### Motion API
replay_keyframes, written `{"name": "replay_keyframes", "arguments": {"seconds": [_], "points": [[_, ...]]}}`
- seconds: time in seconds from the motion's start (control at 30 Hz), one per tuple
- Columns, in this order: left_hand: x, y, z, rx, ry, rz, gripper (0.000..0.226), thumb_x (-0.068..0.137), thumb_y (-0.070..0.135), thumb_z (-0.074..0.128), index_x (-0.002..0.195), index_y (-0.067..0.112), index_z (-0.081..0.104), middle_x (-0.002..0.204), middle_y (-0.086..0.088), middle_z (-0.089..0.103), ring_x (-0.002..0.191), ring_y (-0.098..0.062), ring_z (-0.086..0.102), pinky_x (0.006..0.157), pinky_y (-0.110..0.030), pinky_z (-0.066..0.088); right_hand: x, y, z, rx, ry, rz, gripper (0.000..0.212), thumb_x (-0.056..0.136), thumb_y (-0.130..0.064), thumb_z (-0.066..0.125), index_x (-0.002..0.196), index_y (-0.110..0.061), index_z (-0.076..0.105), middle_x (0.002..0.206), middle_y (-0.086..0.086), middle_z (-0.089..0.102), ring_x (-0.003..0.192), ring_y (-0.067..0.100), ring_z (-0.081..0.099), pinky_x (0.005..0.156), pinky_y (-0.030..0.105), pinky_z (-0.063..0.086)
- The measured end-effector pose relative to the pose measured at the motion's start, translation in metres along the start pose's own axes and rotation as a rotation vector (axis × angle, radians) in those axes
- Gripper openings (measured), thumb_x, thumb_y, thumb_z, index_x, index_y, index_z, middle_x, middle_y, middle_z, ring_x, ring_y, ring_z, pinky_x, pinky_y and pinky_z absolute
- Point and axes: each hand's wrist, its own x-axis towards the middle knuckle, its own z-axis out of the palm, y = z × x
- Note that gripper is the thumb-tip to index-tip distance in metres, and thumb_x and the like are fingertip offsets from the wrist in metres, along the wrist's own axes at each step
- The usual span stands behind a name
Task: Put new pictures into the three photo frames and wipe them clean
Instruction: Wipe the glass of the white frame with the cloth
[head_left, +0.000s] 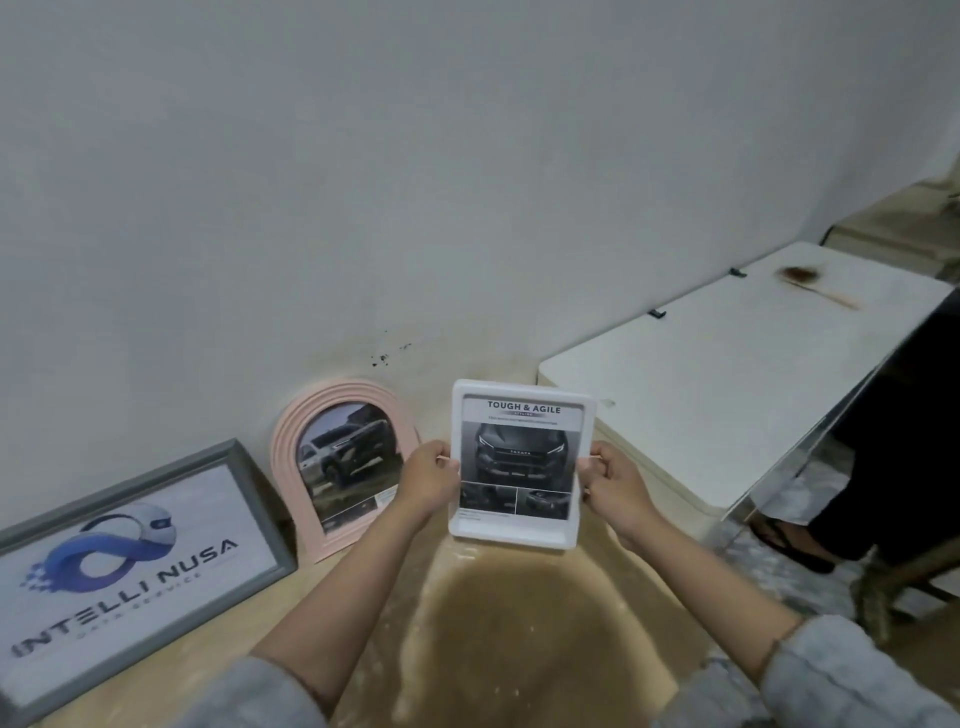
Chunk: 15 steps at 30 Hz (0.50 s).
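Grey sleeves (852, 675) sit at the bottom edge, and your two forearms reach out from them to the white photo frame (519, 465), which you hold upright between both hands above the tan floor (519, 623). It already carries a car print headed "TOUGH & AGILE". Your left hand (428, 480) curls round its left edge at about mid-height, fingers hidden behind, thumb side to the front. Your right hand (610, 486) pinches the right edge at the same height, thumb on the front border and fingers wrapped behind. Neither hand is spread.

Judging by its look, this frame is light, stiff plastic with a smooth, rather slippery front pane, likely to crack or smudge. Keep your hold on the side borders where your fingers are now, off the pane, so no prints land on the part to be wiped.

Just beyond your left fingers, the pink arched frame (343, 467) leans on the wall (467, 182) with a car picture in it. Further out on that side leans the grey frame (140, 571) with a logo print. Past your right fingers stands a white table (727, 389)
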Motion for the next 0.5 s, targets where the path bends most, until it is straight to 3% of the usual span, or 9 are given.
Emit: {"name": "replay_keyframes", "arguments": {"seconds": [0.23,0.37,0.5], "points": [[0.046,0.016,0.031,-0.025,0.026,-0.031,0.016,0.093,0.008,0.046,0.092,0.001,0.06,0.083,-0.011,0.059,0.078,-0.024,0.053,0.072,-0.033,0.042,0.051,0.005,-0.017,-0.01,-0.015,-0.02,0.016,0.098,-0.012,0.045,0.104,-0.015,0.059,0.1,0.002,0.069,0.094,0.018,0.065,0.085,0.042,0.054],[0.07,0.017,0.049,0.003,0.014,-0.062,0.015,0.093,0.008,0.046,0.088,0.006,0.059,0.087,-0.013,0.062,0.085,-0.029,0.057,0.08,-0.039,0.048,0.07,0.016,-0.023,-0.002,-0.033,-0.053,0.017,0.096,-0.004,0.045,0.104,-0.009,0.059,0.094,0.008,0.069,0.087,0.021,0.067,0.079,0.037,0.056],[0.084,0.01,0.063,0.015,-0.017,-0.107,0.014,0.093,0.007,0.047,0.086,0.011,0.058,0.089,-0.012,0.062,0.084,-0.026,0.056,0.08,-0.037,0.048,0.086,0.028,-0.023,-0.105,-0.001,-0.032,0.016,0.091,-0.002,0.046,0.097,-0.005,0.061,0.087,0.007,0.066,0.081,0.024,0.063,0.071,0.034,0.053]]}}
